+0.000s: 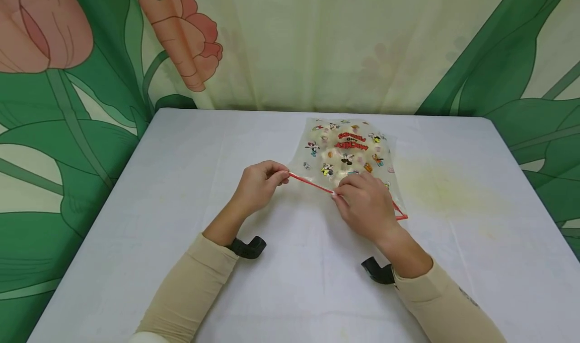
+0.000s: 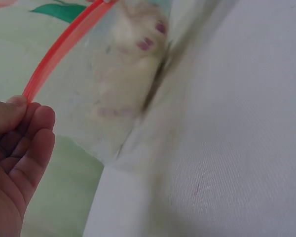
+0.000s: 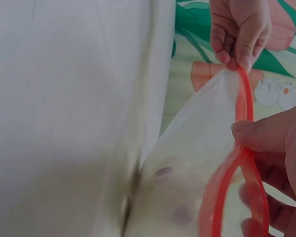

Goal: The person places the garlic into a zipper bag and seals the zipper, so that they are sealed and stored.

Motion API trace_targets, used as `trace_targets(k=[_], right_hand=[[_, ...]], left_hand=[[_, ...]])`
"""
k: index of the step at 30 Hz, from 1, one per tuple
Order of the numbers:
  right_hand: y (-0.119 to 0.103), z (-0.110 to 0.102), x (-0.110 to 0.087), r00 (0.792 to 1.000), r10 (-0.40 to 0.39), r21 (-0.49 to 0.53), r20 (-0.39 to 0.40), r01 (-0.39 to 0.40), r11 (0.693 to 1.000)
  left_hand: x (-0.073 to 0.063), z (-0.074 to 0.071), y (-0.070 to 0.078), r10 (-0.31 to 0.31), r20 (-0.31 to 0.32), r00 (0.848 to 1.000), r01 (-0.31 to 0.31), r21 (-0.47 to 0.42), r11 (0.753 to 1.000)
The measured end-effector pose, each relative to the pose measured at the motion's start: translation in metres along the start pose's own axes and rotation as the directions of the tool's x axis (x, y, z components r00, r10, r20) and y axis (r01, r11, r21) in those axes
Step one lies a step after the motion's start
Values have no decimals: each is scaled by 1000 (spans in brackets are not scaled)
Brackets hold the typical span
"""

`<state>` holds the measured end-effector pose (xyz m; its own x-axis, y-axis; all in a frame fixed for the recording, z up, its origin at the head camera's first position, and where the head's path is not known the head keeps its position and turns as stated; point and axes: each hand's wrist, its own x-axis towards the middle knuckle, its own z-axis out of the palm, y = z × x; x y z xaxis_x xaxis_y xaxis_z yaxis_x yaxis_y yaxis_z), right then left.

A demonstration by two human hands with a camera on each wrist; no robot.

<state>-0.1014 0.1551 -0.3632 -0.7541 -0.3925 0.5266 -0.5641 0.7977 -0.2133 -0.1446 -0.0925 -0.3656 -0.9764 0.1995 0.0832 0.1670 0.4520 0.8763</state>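
A clear zip bag (image 1: pixel 317 146) printed with cartoon figures and red lettering lies on the table, its red zip edge (image 1: pixel 310 183) toward me. My left hand (image 1: pixel 260 187) pinches the left corner of that edge between thumb and fingers. Midway along it, my right hand (image 1: pixel 364 204) pinches the red strip. Left of the right hand the two strips lie together; in the right wrist view they part beyond the fingers into a gap. Pale lumps with purple spots (image 2: pixel 145 43) show blurred inside the bag.
A white cloth covers the table (image 1: pixel 158 182). Behind it hangs a curtain (image 1: pixel 317 46) with flower and leaf prints. Black wrist mounts (image 1: pixel 248 247) sit on both forearms. A faint yellowish stain (image 1: pixel 444 187) marks the cloth at right.
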Motion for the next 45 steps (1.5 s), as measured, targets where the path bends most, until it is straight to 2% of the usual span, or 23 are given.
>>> trace_targets(k=[4,7,11,20,28,45], right_hand=[[2,-4,-5,998,42,-16,36,-41,999],[4,-6,-10,999,40,-18,6,-40,999],[9,-10,-18,999,31,-27,-40,-32,999],[17,-18,-31,998,48,-53,-37,-50,997],[21,-25,-42,997,66,-69,-50,-69,995],[20,-42,-65,997,12,-98,-74,-19,995]], left_hand=[[2,-1,-2,-41,-10,999,40,-8,999],[4,-1,-3,-53,-23,998,53,-2,999],[7,-3,-5,-60,-46,997,60,4,998],[14,-6,-14,-72,-84,994,71,-11,997],[20,-9,-15,-79,-93,993,75,-48,996],[37,-12,-19,-127,-123,984,120,-61,991]])
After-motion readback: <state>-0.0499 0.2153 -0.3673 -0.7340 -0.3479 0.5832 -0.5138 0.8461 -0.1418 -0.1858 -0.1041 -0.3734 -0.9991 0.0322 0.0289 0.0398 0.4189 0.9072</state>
